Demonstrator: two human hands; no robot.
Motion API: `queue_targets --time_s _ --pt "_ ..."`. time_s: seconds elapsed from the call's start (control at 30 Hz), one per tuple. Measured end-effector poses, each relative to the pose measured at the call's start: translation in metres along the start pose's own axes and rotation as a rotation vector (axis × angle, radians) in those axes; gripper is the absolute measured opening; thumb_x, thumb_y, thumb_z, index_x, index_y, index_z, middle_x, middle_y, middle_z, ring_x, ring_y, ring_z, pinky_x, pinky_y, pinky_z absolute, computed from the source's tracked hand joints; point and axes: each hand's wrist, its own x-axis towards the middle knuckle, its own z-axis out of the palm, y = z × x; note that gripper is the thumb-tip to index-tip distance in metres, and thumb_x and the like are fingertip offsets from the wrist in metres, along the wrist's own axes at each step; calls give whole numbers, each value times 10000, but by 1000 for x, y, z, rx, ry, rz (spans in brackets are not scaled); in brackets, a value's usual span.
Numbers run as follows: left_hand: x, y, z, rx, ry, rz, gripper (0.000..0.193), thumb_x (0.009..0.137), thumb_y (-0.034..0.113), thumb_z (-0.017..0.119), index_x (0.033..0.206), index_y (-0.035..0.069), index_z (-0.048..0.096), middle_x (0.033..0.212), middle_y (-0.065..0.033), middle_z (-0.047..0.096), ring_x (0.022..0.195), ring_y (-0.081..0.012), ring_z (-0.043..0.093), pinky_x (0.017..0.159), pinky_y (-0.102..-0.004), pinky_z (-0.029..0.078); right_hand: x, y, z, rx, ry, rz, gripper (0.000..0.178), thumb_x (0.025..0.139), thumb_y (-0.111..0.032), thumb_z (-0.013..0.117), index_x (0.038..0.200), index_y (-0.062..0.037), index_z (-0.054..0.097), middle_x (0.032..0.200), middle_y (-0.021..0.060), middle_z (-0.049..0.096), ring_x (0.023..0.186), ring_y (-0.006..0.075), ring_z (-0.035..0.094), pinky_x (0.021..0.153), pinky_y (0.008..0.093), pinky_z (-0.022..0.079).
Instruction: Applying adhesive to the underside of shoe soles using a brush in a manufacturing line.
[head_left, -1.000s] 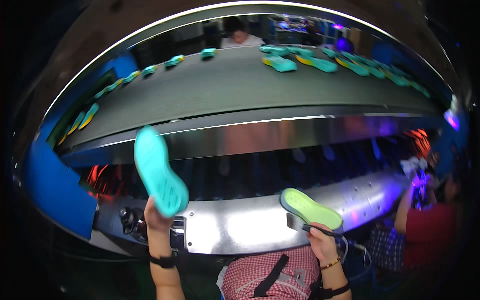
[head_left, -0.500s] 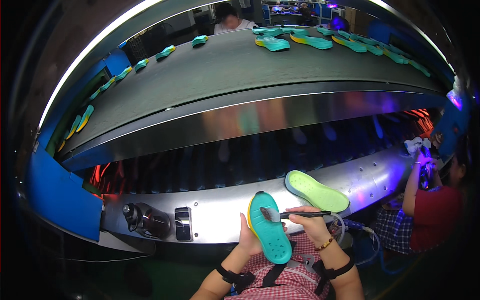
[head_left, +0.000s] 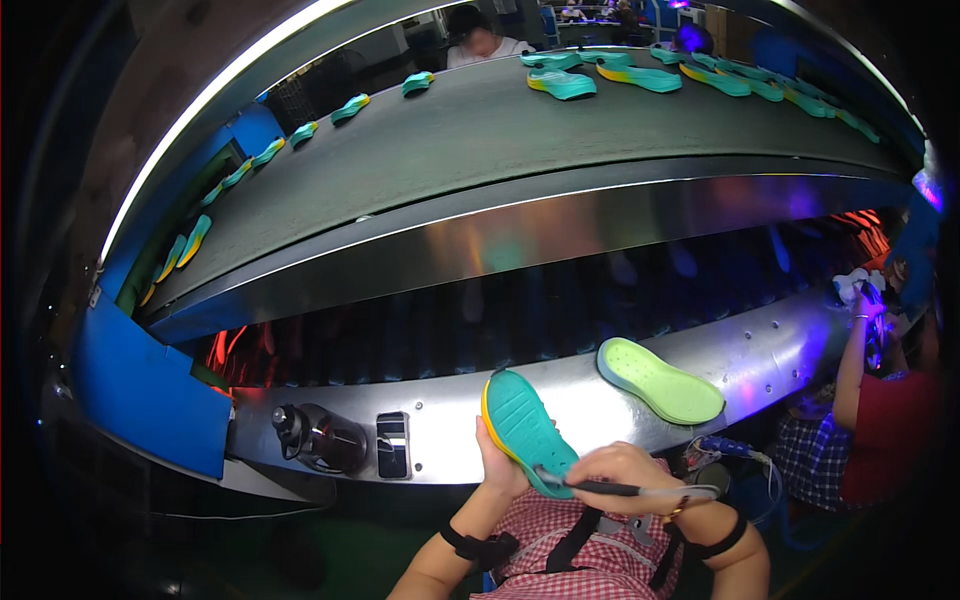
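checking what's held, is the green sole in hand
No, the green sole lies on the metal ledge, while the left hand holds a teal sole and the right hand a brush.

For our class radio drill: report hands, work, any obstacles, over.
Left hand holds teal sole; right hand grips brush at sole's near end; pale-green sole lies aside on metal ledge.

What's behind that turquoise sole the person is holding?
Around the turquoise sole, parts of the left hand, the metal ledge and red checked clothing show. Its far side, and whatever lies directly behind it, are covered and cannot be seen.
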Motion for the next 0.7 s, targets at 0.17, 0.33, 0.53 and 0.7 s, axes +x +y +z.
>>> queue_targets --time_s 0.17,0.33,0.53,0.7 --pt "-14 2 21 -126 -175 -69 814 799 654 40 1235 55 377 1080 -168 528 967 -280 531 860 -424 422 0 -11 -15 410 217 128 197 728 -74 651 922 -41 635 837 75 625 699 112 587 617 219 470" --pt "-16 1 47 -71 -147 -145 784 809 644 71 1286 76 324 1236 -158 429 1079 -291 472 918 -426 386 12 -19 -13 321 233 165 190 711 -33 668 896 -2 635 881 102 628 822 133 591 742 246 472" --pt "-20 12 57 -84 -158 -72 767 812 634 97 1230 58 386 1109 -160 513 918 -270 549 811 -404 452 -2 -25 -20 488 314 227 184 733 -34 642 916 -15 639 861 70 630 791 105 581 706 235 474" --pt "-16 29 60 -107 -144 15 848 785 671 110 1173 -22 407 908 -185 566 799 -278 572 729 -401 470 -4 -25 -14 320 37 -235 183 700 -36 667 879 -19 638 882 108 632 830 199 608 747 274 481"
